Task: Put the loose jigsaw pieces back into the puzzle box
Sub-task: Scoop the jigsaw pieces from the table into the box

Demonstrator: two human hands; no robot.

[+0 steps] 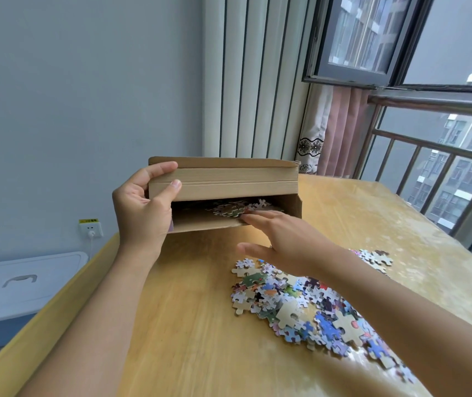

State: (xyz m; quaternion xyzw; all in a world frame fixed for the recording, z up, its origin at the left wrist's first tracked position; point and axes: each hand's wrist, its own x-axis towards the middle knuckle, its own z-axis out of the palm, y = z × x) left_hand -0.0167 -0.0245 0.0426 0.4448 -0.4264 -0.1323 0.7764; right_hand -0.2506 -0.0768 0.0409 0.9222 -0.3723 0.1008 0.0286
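A brown cardboard puzzle box [229, 184] stands on its side on the wooden table [194, 325], its open mouth facing me. Several jigsaw pieces [234, 209] lie inside it. My left hand [140, 210] grips the box's left end, thumb on the front flap and fingers over the top. My right hand [283, 239] hovers at the box's mouth with fingers straight and spread, holding nothing that I can see. A heap of loose coloured pieces [300, 305] lies on the table under my right forearm.
A smaller cluster of pieces [375, 257] lies further right on the table. A white and blue storage bin [14, 290] sits on the floor to the left, below a wall socket [91, 229]. Curtains and a railed window stand behind and to the right.
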